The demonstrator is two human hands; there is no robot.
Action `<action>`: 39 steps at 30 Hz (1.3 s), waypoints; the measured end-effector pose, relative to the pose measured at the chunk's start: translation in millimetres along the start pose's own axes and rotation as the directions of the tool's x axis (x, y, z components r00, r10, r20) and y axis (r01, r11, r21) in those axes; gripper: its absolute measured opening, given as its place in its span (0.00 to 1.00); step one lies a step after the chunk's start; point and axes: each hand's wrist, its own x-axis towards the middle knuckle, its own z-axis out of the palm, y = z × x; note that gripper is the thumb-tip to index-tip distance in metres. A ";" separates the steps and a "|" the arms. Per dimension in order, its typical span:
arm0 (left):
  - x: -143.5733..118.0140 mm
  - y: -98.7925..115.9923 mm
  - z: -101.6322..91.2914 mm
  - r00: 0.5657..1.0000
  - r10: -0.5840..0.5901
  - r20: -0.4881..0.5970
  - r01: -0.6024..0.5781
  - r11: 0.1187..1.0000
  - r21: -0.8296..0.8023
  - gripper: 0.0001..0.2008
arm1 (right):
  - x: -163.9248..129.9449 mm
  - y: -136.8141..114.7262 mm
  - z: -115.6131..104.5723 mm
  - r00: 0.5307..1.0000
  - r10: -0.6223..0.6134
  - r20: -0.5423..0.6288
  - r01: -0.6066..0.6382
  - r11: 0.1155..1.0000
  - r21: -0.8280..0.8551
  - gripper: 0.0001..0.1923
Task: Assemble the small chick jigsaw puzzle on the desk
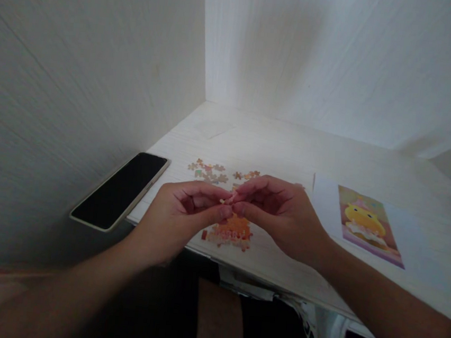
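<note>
My left hand (181,212) and my right hand (275,211) meet fingertip to fingertip above the table. Between them they pinch a small pale puzzle piece (223,201), mostly covered by the fingers; whether it is one piece or two I cannot tell. Right below the hands lies a partly joined orange and pink jigsaw puzzle (229,237), with pale raised-looking letters near its lower edge. Its upper part is hidden by my fingers. Beyond the left hand several loose puzzle pieces (220,178) are scattered, and another small group of pieces (246,175) lies behind the right hand.
A phone (119,190) with a dark screen juts over the table's left edge beside the wall. On the right, a white sheet carries a printed picture (369,225) of a yellow figure. Pale walls (300,54) enclose the white table (275,147) at the left and back.
</note>
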 end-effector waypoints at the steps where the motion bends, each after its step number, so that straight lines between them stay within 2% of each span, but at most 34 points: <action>1: 0.7 -0.5 -2.0 1.000 -0.010 -0.009 0.010 1.000 -0.003 0.13 | -0.3 0.9 -2.0 1.000 -0.027 -0.004 0.026 0.997 -0.076 0.10; 3: 1.6 -0.5 -8.3 1.000 -0.024 -0.013 0.024 1.000 0.004 0.13 | -1.7 0.4 -7.0 0.993 -0.110 0.041 0.117 0.941 -0.317 0.09; 6: 1.4 0.6 -21.3 0.998 -0.050 0.037 0.045 0.990 0.137 0.14 | -5.8 -3.8 -13.8 0.951 -0.167 0.262 0.297 0.731 -0.615 0.11; 8: 0.0 0.5 -29.0 0.994 -0.076 0.076 0.056 0.968 0.244 0.14 | -8.7 -5.9 -16.3 0.917 -0.125 0.380 0.368 0.635 -0.680 0.16; 10: -2.0 -1.0 -33.9 0.992 -0.078 0.096 0.044 0.950 0.310 0.11 | -10.4 -6.0 -17.1 0.899 -0.076 0.432 0.388 0.597 -0.702 0.18; 14: -4.1 -5.0 -36.3 0.984 0.019 0.175 -0.092 0.903 0.420 0.04 | -9.8 -2.4 -17.1 0.883 -0.038 0.468 0.392 0.610 -0.689 0.18; 17: -3.3 -5.8 -38.8 0.962 0.068 0.263 -0.188 0.867 0.462 0.07 | -8.3 -1.1 -17.6 0.882 -0.043 0.470 0.393 0.617 -0.681 0.17; 21: -2.8 -5.1 -46.6 0.944 0.106 0.312 -0.258 0.826 0.501 0.09 | -7.3 -2.7 -17.9 0.882 -0.041 0.469 0.394 0.610 -0.688 0.17; 25: -5.1 -6.2 -49.3 0.940 0.121 0.320 -0.278 0.815 0.509 0.10 | -7.5 -3.0 -17.7 0.882 -0.034 0.470 0.391 0.610 -0.689 0.17; 32: -8.2 -11.7 -40.7 0.948 0.092 0.305 -0.259 0.779 0.571 0.07 | -8.4 -0.4 -18.5 0.881 -0.079 0.466 0.414 0.604 -0.681 0.18; 34: -7.9 -10.8 -39.2 0.939 0.102 0.327 -0.292 0.738 0.608 0.07 | -8.6 -0.6 -18.7 0.880 -0.079 0.468 0.417 0.599 -0.683 0.18; 39: -7.6 -4.3 -36.7 0.905 0.150 0.398 -0.409 0.564 0.717 0.08 | -9.1 -0.2 -19.1 0.876 -0.077 0.477 0.427 0.586 -0.689 0.17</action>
